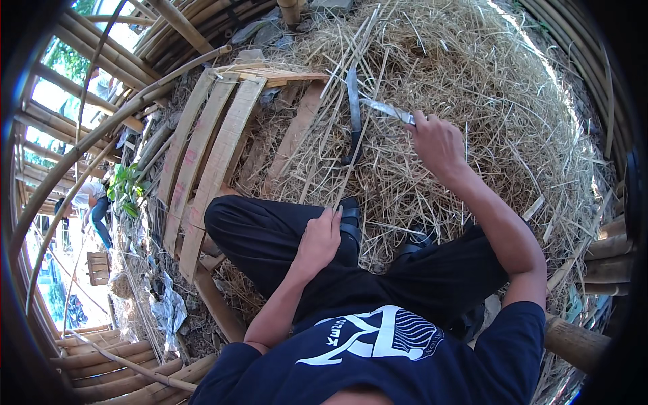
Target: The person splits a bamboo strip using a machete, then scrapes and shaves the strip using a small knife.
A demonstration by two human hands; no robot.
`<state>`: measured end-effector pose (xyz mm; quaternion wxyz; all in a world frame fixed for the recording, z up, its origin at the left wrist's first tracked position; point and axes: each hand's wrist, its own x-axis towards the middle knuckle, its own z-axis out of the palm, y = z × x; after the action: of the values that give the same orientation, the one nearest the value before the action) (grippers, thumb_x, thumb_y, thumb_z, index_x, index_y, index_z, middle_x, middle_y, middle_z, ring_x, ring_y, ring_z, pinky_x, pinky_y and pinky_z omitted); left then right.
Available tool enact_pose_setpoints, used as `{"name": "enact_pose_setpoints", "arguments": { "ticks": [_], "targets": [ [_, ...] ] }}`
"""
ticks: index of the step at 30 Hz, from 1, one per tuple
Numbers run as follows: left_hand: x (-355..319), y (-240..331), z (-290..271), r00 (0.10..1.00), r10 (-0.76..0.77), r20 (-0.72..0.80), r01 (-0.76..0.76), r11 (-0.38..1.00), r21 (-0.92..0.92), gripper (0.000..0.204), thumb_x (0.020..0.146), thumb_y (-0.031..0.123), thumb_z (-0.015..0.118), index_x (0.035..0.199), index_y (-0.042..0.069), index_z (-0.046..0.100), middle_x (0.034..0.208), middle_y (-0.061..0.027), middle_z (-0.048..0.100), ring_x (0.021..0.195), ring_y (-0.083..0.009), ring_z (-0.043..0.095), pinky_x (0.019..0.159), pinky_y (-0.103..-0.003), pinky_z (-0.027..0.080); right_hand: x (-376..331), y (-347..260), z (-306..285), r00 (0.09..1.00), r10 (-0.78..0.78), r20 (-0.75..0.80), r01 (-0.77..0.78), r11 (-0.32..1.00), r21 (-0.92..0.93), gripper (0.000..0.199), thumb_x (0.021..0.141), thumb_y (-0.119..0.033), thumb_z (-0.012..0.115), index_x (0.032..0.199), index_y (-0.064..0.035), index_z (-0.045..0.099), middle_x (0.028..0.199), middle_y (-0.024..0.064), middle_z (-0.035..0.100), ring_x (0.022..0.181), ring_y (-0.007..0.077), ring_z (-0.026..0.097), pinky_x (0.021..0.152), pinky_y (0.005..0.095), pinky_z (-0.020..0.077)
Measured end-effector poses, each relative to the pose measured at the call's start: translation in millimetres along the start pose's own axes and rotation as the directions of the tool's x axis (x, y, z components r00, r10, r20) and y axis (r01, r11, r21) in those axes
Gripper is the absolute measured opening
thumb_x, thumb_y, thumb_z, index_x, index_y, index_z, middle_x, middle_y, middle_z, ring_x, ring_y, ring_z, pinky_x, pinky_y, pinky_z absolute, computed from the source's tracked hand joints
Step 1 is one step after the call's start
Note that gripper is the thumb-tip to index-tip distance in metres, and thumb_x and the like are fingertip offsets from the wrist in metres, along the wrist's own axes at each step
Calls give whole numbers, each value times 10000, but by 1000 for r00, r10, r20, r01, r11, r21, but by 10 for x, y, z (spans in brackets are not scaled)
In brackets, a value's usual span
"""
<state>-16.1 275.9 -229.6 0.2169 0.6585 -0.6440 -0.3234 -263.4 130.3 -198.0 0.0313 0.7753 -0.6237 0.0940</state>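
At the far left of the frame, bamboo poles (81,145) curve past you, and through them a person (94,202) bends over in the distance. Lower left, more poles lie stacked, with a crumpled grey sheet (169,310) just right of them. Further right, flat wooden slats (202,162) run side by side from the upper centre down towards your left knee (229,226), lying partly on loose straw.

Your left hand (317,239) sits just above that knee, in the centre of the frame. Its fingers are pinched narrowly round the near end of a thin bamboo strip (354,142). The strip is long and slim; its long axis climbs from your left hand up and slightly right, pointing away from you towards the top of the frame, where it gets lost among other loose strips. A dark, flat blade-like piece (354,115) lies just beside it on the straw, also pointing away from you.

Right of centre, your right hand (437,143) is closed in a fist round the handle of a knife (388,110). The blade points left and slightly up, and its tip meets the strip roughly crosswise.

A big straw heap (486,88) fills the upper right behind both hands. More bamboo poles rim the far right edge, and one thick pole end (574,341) lies lower right, beside your right arm.
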Motion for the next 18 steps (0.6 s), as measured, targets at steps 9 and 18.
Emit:
{"name": "enact_pose_setpoints", "arguments": {
  "ticks": [9,18],
  "targets": [
    [20,-10,-18,997,-66,28,67,998,-10,306,994,208,452,850,-55,509,668,-257,564,679,-454,564,570,-465,407,157,256,-210,994,110,7,-110,992,56,530,832,-592,623,822,-62,615,652,76,577,626,204,587,605,392,473],
    [38,46,2,993,-89,79,90,996,-7,339,997,255,440,852,-41,517,703,-277,591,743,-485,571,625,-519,442,205,433,-307,949,303,83,-311,943,118,639,758,-710,617,749,-75,693,614,49,589,619,196,606,615,372,493]
  ]
}}
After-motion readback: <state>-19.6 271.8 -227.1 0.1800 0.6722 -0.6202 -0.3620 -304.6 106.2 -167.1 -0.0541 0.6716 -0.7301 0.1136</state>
